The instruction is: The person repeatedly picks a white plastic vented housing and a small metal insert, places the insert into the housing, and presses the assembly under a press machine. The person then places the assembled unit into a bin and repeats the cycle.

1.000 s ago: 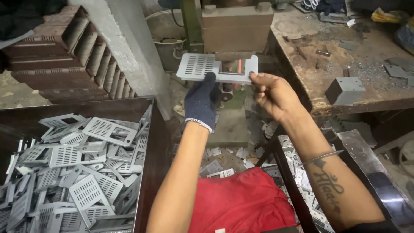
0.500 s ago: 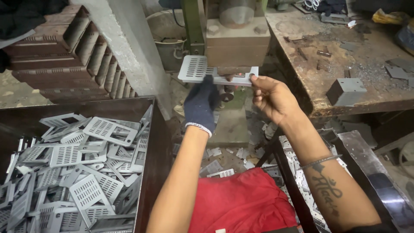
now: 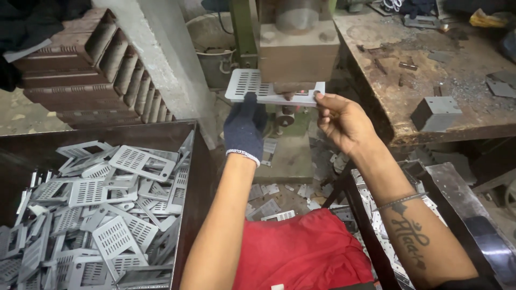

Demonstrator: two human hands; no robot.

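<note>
A flat grey perforated metal plate [image 3: 252, 86] lies under the press ram [image 3: 299, 53], held level at both ends. My left hand [image 3: 244, 126], in a dark blue glove, grips the plate's near edge at the left. My bare right hand [image 3: 344, 121] pinches the plate's right end with thumb and fingers. The ram block sits down on the plate's middle.
A dark bin [image 3: 196, 177] at the left holds several similar grey perforated plates [image 3: 107, 215]. A worn workbench [image 3: 446, 70] with a small grey metal block [image 3: 435, 113] stands at the right. Scrap pieces litter the floor [image 3: 279, 193]. Red cloth [image 3: 306, 252] covers my lap.
The press ram has come down onto the plate. Both hands kept hold of the plate and barely moved.
</note>
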